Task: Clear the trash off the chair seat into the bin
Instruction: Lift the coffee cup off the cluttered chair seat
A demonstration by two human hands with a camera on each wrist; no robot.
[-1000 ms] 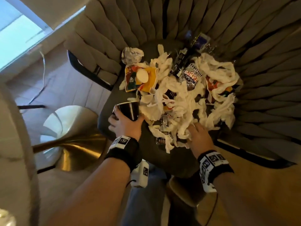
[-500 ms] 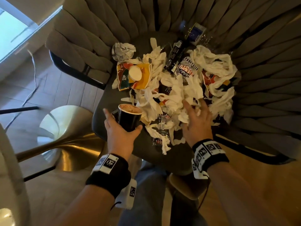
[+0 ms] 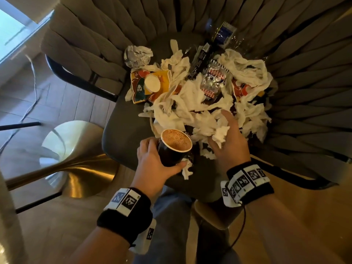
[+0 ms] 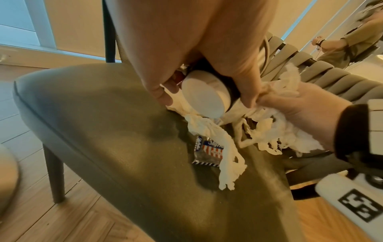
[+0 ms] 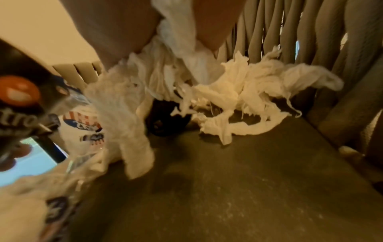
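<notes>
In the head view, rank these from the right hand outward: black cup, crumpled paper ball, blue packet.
1. Black cup, just left of the right hand, held in the left hand.
2. Crumpled paper ball, far left of the seat.
3. Blue packet, against the backrest.

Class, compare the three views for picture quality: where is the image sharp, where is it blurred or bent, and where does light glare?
Head view: sharp on the black cup and tissues, glare on the brass table base, chair slats bent by the wide lens. Left wrist view: mostly clear, the left hand looming large. Right wrist view: smeared by motion, tissue strips soft, window patch overbright.
</notes>
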